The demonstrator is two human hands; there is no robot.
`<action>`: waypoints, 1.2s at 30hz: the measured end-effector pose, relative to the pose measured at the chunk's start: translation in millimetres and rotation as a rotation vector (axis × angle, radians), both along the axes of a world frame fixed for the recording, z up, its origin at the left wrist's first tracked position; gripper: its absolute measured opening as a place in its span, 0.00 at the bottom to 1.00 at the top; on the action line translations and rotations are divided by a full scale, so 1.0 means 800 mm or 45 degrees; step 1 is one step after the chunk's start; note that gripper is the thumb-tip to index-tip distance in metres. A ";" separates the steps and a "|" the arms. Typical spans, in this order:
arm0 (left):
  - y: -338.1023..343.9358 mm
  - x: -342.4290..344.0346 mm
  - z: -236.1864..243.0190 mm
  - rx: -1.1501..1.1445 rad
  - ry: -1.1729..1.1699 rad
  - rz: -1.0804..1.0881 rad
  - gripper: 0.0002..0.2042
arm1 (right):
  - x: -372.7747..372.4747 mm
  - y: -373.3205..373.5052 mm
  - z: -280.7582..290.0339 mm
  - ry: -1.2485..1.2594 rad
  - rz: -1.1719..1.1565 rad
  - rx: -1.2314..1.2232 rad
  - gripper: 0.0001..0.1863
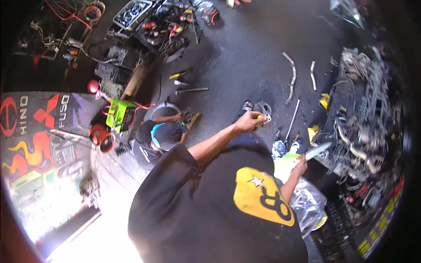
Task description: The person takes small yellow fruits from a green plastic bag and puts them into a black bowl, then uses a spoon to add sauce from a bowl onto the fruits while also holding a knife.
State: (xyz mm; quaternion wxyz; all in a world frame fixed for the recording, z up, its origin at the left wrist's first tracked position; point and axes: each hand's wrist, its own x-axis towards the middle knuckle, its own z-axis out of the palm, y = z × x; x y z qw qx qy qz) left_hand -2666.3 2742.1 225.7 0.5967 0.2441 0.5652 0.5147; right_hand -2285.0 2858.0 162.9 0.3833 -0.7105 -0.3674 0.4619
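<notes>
My left hand (249,122) is closed in a pinch. Between its fingertips is a small light metal piece (267,118) with a hole, and something yellow shows beside it. Lower right, my right hand (299,167) is wrapped round a pale, flat, elongated thing (318,151), whose kind I cannot make out. A yellow-green sheet or packet (286,165) lies against that hand, and I cannot tell if it is held too. Just past my left hand, a round grey metal part (265,108) is on the dark floor. Crumpled clear plastic (308,204) is below my right forearm.
A co-worker in a dark cap (169,133) crouches at my left, hands on small parts. Bent pipes (291,79) and a straight rod (293,119) lie ahead. Engine parts and wiring (359,127) crowd the right. A green box (117,115) and piled tools (171,30) are left.
</notes>
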 end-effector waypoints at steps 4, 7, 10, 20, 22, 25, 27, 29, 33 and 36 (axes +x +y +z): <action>0.102 -0.062 0.030 -0.167 0.026 0.074 0.14 | 0.003 0.212 -0.055 -0.274 0.447 -0.646 0.13; 0.168 -0.146 0.106 -0.331 -0.040 0.490 0.12 | -0.087 0.347 -0.042 -0.384 0.849 -1.017 0.12; 0.258 -0.247 0.078 -0.119 0.263 0.671 0.12 | -0.168 0.500 -0.029 -0.316 0.909 -1.134 0.11; 0.929 -0.571 0.087 -0.169 0.240 0.374 0.16 | -0.437 1.022 -0.040 -0.267 0.621 -0.320 0.12; 1.106 -0.602 0.133 -0.049 0.230 0.144 0.15 | -0.470 1.113 -0.019 -0.133 0.553 -0.123 0.12; 1.331 -0.625 0.178 0.138 0.253 -0.186 0.15 | -0.486 1.238 -0.019 -0.283 0.575 0.220 0.14; 1.457 -0.651 0.205 0.171 0.511 -0.339 0.18 | -0.548 1.342 -0.011 -0.401 0.644 0.184 0.13; 1.573 -0.675 0.186 0.252 0.758 -0.515 0.18 | -0.585 1.450 -0.022 -0.346 0.445 0.082 0.12; 1.760 -0.712 0.036 -0.057 0.357 -0.503 0.20 | -0.549 1.691 -0.068 -0.643 0.461 0.140 0.12; 1.716 -0.860 -0.130 -0.555 0.001 0.388 0.21 | -0.714 1.860 -0.057 -0.318 0.544 0.022 0.14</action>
